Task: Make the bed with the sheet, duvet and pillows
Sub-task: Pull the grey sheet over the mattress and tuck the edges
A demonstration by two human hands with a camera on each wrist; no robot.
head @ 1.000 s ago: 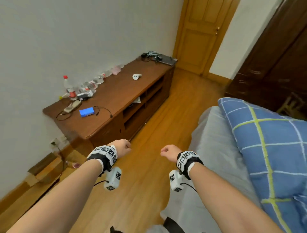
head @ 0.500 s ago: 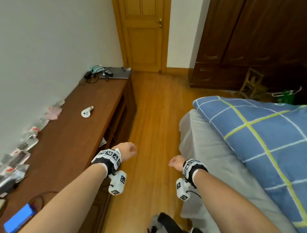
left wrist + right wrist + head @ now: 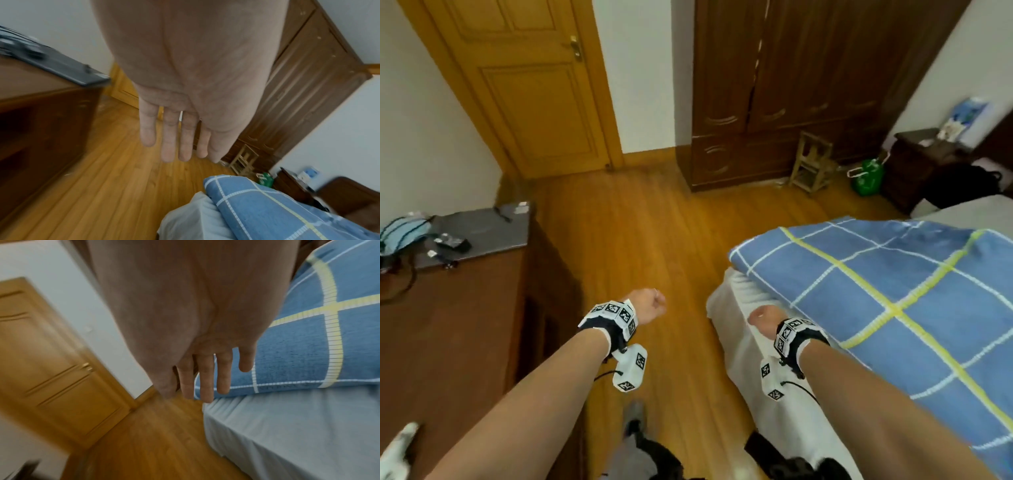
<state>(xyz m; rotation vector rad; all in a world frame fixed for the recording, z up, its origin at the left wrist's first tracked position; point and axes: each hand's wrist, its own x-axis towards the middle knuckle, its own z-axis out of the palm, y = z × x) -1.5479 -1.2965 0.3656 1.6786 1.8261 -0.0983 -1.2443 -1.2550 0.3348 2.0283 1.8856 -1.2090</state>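
1. We see the bed (image 3: 753,370) at the right of the head view, covered with a pale sheet (image 3: 292,426) that hangs smooth over its side and corner.
2. On the bed lies the blue duvet (image 3: 887,294) with white and yellow check lines. Its near corner is folded thick, and it leaves a strip of sheet bare along the bed's edge. We see no pillow in these views.
3. Behind the bed stands a dark wardrobe (image 3: 808,85), and left of it a light wooden door (image 3: 527,89), closed.
4. At the left is a brown low cabinet (image 3: 465,325). A flat grey device (image 3: 479,229) with cables lies on its far end.
5. The wooden floor (image 3: 647,233) runs between the cabinet and the bed.
6. Near the wardrobe we see a small wooden stool (image 3: 812,162), a green bag (image 3: 867,176) just beside it, and a dark nightstand (image 3: 914,164).
7. Our left hand (image 3: 649,305) hangs in the air over the floor, between the cabinet and the bed. In the left wrist view its fingers (image 3: 167,138) are straight, close side by side, and hold nothing.
8. Our right hand (image 3: 765,318) is above the bed's edge, near the duvet's corner. Its fingers (image 3: 206,378) are straight and a little spread, holding nothing; we cannot tell whether they touch the sheet.
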